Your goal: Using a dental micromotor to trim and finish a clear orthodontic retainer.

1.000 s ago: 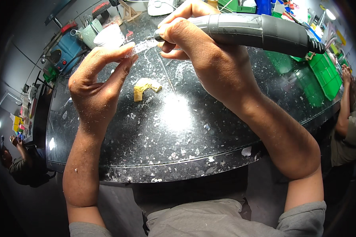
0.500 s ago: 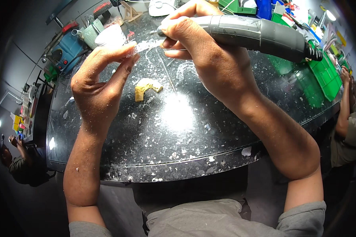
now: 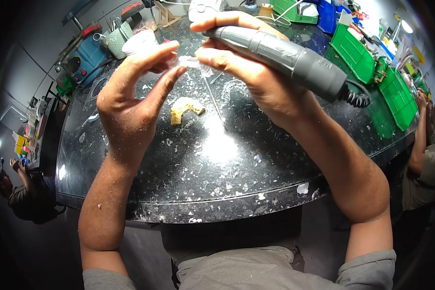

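My left hand (image 3: 133, 96) is raised over the bench with thumb and fingers closed around a clear plastic dental aligner (image 3: 189, 62), partly hidden by the fingers. A grey rotary handpiece (image 3: 285, 57) with a coiled cord is wrapped in my right hand (image 3: 261, 79). Its tip end points left, and the right thumb meets the aligner's near side. Below the hands a yellow dental arch model (image 3: 184, 110) rests on the bench. Beside it lies a thin metal rod-like tool (image 3: 215, 104). Another clear arch-shaped piece (image 3: 234, 88) sits to the right, partly behind my right hand.
The dark bench (image 3: 179, 164) is strewn with white scraps and dust. A blue machine (image 3: 84, 60) and a pale green tool holder (image 3: 118, 41) stand at the back left. Green bins (image 3: 355, 53) line the right. People sit at both sides.
The handpiece has turned, its cord end swinging down and nearer. Both hands have shifted slightly, the left one to the right. The aligner is still between them.
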The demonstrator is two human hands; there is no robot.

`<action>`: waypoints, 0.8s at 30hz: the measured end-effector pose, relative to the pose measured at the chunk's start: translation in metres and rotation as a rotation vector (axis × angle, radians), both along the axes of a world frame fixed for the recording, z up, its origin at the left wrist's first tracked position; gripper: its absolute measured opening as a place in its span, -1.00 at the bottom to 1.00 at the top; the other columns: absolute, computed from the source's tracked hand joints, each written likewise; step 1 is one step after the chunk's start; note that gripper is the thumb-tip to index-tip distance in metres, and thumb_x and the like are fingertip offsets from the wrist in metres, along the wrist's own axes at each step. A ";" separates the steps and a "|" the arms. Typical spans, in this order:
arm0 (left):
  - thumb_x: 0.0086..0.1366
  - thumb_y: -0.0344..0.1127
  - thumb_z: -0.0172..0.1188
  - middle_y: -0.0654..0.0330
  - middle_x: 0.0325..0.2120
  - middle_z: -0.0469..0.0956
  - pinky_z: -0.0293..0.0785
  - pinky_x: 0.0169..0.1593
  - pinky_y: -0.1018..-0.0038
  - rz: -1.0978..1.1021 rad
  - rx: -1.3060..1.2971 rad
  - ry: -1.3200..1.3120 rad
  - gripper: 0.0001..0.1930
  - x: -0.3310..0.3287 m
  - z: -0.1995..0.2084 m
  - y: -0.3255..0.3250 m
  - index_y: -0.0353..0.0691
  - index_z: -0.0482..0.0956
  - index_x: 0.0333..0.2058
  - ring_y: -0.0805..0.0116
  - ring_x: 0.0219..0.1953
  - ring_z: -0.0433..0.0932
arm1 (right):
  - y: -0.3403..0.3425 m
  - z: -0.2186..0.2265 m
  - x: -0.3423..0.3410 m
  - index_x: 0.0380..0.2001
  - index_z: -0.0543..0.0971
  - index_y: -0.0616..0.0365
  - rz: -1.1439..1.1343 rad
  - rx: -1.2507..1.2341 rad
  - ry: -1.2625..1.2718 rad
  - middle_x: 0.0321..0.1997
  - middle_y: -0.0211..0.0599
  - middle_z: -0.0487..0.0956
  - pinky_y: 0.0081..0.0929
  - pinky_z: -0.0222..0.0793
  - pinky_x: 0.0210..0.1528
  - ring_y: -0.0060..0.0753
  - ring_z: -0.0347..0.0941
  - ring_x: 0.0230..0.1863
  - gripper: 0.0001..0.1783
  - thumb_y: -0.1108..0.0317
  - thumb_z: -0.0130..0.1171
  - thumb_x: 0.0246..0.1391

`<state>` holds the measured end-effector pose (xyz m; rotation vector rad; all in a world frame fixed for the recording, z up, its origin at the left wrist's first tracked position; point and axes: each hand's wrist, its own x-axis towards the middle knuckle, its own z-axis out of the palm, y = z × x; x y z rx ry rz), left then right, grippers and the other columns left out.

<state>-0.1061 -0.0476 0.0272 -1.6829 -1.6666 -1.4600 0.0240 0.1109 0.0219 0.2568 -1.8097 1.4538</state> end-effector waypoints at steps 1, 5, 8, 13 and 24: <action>0.15 -0.55 0.41 0.21 -0.26 0.70 0.56 -0.06 0.54 0.000 0.005 -0.155 -0.74 0.001 -0.001 0.001 -0.29 0.71 -0.14 0.49 -0.19 0.65 | 0.000 0.000 -0.001 0.04 0.56 0.19 0.002 0.002 -0.002 -0.07 -0.30 0.60 -0.56 0.47 0.11 -0.54 0.54 0.00 -0.68 0.45 0.26 0.22; 0.28 -0.59 0.28 0.12 -0.16 0.65 0.51 0.13 0.49 -0.089 -0.116 -0.259 -0.77 -0.008 -0.001 -0.007 -0.42 0.62 -0.08 0.40 -0.04 0.61 | -0.004 -0.001 -0.003 -0.05 0.57 0.17 -0.014 -0.083 0.009 -0.11 -0.30 0.56 -0.59 0.47 -0.02 -0.55 0.51 -0.11 -0.76 0.49 0.24 0.20; 0.22 -0.54 0.36 0.21 -0.25 0.68 0.53 -0.01 0.54 -0.085 -0.049 -0.226 -0.81 -0.006 -0.002 -0.004 -0.32 0.68 -0.17 0.49 -0.18 0.63 | -0.007 -0.002 0.002 0.13 0.46 0.13 0.086 -0.355 -0.143 0.00 -0.42 0.54 -0.34 0.49 0.20 -0.58 0.51 -0.01 -0.68 0.42 0.11 0.33; 0.23 -0.54 0.35 0.22 -0.27 0.67 0.53 -0.02 0.54 -0.096 -0.053 -0.244 -0.84 -0.007 -0.005 -0.003 -0.33 0.67 -0.19 0.49 -0.19 0.62 | 0.005 -0.001 0.003 0.11 0.45 0.16 0.016 -0.528 -0.126 -0.11 -0.36 0.55 -0.30 0.53 0.20 -0.54 0.53 0.00 -0.65 0.50 0.15 0.27; 0.44 -0.30 0.09 0.06 -0.13 0.56 0.51 0.14 0.30 -0.845 -0.275 -1.355 -0.68 -0.032 -0.011 -0.006 -0.42 0.47 0.04 0.23 -0.07 0.58 | 0.017 -0.015 -0.025 0.04 0.56 0.03 -0.117 0.289 0.507 0.00 -0.38 0.59 -0.52 0.46 0.14 -0.46 0.54 0.06 -0.50 0.60 0.21 -0.03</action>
